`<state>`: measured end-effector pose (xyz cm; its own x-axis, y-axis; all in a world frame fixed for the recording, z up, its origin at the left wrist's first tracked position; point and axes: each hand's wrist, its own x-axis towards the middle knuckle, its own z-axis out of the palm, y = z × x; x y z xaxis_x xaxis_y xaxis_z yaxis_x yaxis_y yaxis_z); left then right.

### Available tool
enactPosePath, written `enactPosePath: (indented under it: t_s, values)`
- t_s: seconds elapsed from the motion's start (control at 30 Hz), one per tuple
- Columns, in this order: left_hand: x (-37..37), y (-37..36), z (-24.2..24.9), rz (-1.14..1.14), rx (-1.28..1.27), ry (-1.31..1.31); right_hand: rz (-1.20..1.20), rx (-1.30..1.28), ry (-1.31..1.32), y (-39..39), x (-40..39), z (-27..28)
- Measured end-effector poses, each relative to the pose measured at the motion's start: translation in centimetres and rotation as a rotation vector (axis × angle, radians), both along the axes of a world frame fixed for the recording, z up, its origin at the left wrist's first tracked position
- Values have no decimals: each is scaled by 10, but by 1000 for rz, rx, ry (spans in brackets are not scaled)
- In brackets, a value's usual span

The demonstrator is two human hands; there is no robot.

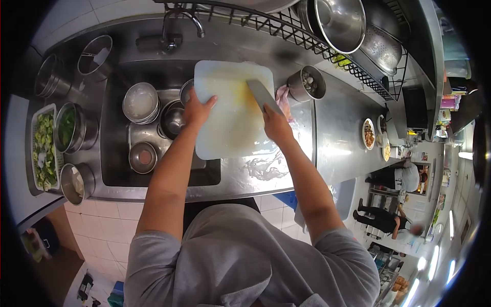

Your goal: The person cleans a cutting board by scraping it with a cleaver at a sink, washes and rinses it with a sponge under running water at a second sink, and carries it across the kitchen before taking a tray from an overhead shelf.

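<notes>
A white cutting board [225, 128] with a yellowish stain lies partly over the sink's right side and partly over the steel counter. At its left edge my left hand [198, 108] is closed, thumb on top, the other fingers mostly hidden. My right hand [277, 126] is wrapped round the handle of a broad-bladed kitchen knife [262, 94], whose blade rests on or just above the board's stained upper right. Past the knife, a pinkish cloth or bag [283, 102] lies beside the board. Stacked bowls [140, 102] and a small metal bowl [142, 157] stand in the sink.
A faucet [184, 25] rises behind the sink [117, 174]. A steel pot [307, 83] stands right of the board, below a black wire rack [307, 41] holding bowls. Cut greens fill a basket [45, 151] at far left. Plates of food [368, 134] and two people are farther right.
</notes>
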<state>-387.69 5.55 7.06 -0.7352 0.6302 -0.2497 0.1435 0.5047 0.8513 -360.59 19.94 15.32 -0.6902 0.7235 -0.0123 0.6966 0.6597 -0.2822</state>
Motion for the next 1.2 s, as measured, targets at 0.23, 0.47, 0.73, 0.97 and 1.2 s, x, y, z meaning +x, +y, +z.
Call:
enactPosePath:
  t_s: [0.23, 0.47, 0.73, 0.97, 1.2]
  values:
    - [-3, 2, -1, -2, -40, -30, -135, -171, -366, -115, 106, 80]
    - [-3, 5, -1, -34, -78, 30, 44, 4, -29, -10, -9, 10]
    - [-8, 6, -6, -17, -69, 24, -91, -125, -277, -71, 41, 48]
    - [-3, 1, -4, -25, -29, 0, -39, -117, -300, -87, 77, 69]
    - [2, -1, 6, -19, -36, -32, 43, -31, -78, 3, -32, 21]
